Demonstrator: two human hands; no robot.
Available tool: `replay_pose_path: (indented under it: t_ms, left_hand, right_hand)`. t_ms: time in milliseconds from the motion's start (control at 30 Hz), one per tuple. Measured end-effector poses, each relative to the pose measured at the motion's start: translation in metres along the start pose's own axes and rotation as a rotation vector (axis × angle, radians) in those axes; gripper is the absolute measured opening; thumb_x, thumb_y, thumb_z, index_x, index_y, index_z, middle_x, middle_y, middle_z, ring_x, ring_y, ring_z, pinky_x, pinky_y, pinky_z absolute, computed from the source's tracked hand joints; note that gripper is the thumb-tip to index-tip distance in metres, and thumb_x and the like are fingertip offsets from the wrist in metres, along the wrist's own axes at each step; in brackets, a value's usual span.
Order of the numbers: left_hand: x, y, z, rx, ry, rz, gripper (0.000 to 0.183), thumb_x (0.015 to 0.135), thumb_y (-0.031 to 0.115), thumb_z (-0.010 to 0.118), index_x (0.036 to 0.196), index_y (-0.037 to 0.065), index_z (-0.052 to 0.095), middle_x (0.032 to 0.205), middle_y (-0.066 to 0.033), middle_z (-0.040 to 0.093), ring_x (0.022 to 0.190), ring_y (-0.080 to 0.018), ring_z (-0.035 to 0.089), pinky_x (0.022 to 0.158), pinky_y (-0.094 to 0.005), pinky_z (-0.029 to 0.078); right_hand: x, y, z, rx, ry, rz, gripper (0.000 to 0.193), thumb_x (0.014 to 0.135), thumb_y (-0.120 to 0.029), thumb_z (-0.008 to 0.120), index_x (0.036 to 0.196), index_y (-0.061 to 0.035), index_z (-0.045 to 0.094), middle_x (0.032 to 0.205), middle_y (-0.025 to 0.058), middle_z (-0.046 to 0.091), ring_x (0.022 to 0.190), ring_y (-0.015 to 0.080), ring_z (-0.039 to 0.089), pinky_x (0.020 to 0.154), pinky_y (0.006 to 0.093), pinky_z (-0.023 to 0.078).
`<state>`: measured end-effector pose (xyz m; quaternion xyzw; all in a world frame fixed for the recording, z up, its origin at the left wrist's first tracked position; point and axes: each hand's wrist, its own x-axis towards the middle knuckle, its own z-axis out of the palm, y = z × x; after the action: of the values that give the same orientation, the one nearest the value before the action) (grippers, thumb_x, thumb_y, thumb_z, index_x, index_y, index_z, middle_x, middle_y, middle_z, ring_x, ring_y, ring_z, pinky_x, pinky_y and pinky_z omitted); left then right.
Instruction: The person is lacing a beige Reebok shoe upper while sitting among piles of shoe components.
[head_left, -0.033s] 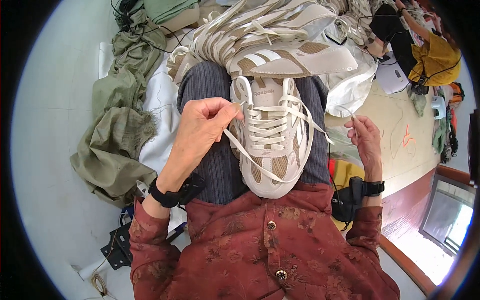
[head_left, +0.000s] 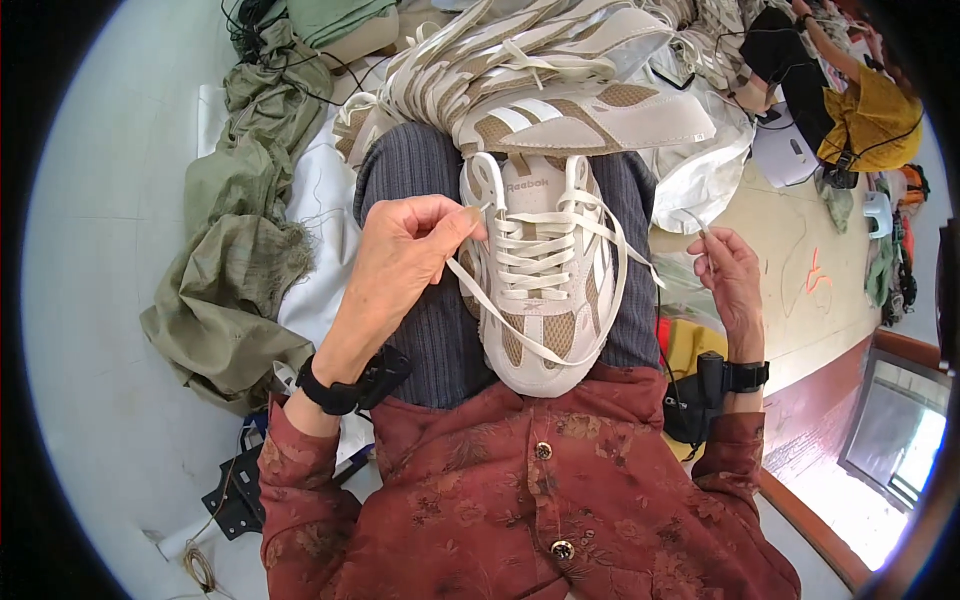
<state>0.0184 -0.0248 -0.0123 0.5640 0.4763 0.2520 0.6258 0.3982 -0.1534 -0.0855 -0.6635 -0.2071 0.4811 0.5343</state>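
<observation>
"Where is the beige sneaker (head_left: 545,375)?"

"On your striped trousers (head_left: 422,190), toe toward your red shirt (head_left: 460,480), with a pile of shoe uppers (head_left: 520,80) just beyond."

"And your grip?"

"Well apart: your left hand (head_left: 408,240) pinches the shoelace (head_left: 538,262) beside the sneaker's left edge; your right hand (head_left: 732,280), off to the side, pinches something slender (head_left: 693,219), too small to identify."

Bright daylight; glare (lower right); edges bowed.

The right hand (head_left: 733,278) has shifted very slightly upward in view.
</observation>
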Motion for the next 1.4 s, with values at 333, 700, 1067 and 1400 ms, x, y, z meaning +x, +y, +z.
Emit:
replay_pose_path:
  t_ms: [333, 700, 1067, 1400]
  left_hand:
    - [0.009, 0.007, 0.003, 0.155, -0.001, 0.023, 0.026, 0.094, 0.019, 0.069, 0.08, -0.003, 0.072, 0.061, 0.004, 0.056, 0.051, -0.0037, 0.042, 0.047, -0.0248, 0.031]
    - [0.017, 0.02, 0.017, 0.644, 0.085, 0.372, 0.017, 0.091, 0.007, 0.067, 0.081, -0.006, 0.066, 0.061, -0.0034, 0.058, 0.056, -0.005, 0.048, 0.052, -0.0251, 0.038]
    - [0.009, 0.044, 0.031, 0.491, 0.149, 0.441, 0.011, 0.086, -0.002, 0.064, 0.096, 0.001, 0.069, 0.087, -0.0096, 0.063, 0.061, -0.0198, 0.056, 0.057, -0.0314, 0.045]
    - [0.011, 0.023, 0.046, 0.453, -0.018, 0.584, 0.02, 0.085, -0.013, 0.055, 0.095, -0.001, 0.067, 0.09, -0.0071, 0.062, 0.065, -0.0118, 0.052, 0.057, -0.0253, 0.039]
  right_hand:
    - [-0.015, -0.037, 0.072, 0.209, -0.38, -0.031, 0.011, 0.098, -0.011, 0.066, 0.1, -0.0004, 0.065, 0.063, -0.0079, 0.046, 0.051, 0.0016, 0.034, 0.046, 0.0212, 0.024]
    - [-0.023, -0.053, 0.12, 0.229, -0.477, -0.031, 0.013, 0.095, -0.01, 0.069, 0.101, 0.0019, 0.07, 0.069, -0.0046, 0.058, 0.054, 0.0016, 0.041, 0.048, 0.0203, 0.028]
    - [-0.025, -0.058, 0.104, -0.212, -0.4, -0.109, 0.016, 0.096, -0.012, 0.068, 0.1, 0.0028, 0.069, 0.074, -0.0009, 0.061, 0.058, 0.004, 0.048, 0.052, 0.0202, 0.036]
    - [-0.032, -0.059, 0.109, 0.269, -0.488, -0.027, 0.014, 0.093, -0.011, 0.074, 0.101, 0.0003, 0.071, 0.076, -0.0037, 0.061, 0.056, 0.0012, 0.042, 0.048, 0.0195, 0.029]
